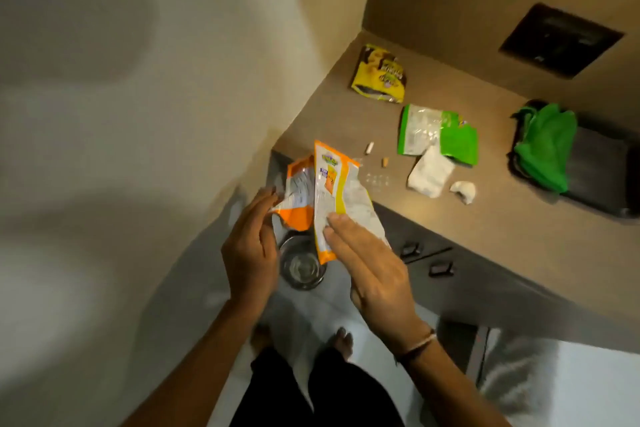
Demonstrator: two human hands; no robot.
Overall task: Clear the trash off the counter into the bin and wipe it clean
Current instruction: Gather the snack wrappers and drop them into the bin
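An orange and yellow snack wrapper (329,194) hangs above a small round metal bin (302,265) on the floor. My left hand (251,253) pinches the wrapper's left orange flap. My right hand (367,263) grips its right side. On the brown counter (485,218) lie a yellow wrapper (379,74), a green and silver wrapper (436,133), a crumpled white paper (429,173), a smaller white wad (464,190) and two tiny scraps (370,148).
A green cloth (545,146) lies on a dark tray (599,166) at the counter's right. A dark panel (561,40) is set in the back wall. Cabinet drawers with dark handles (441,269) sit under the counter. My bare feet stand on the pale floor.
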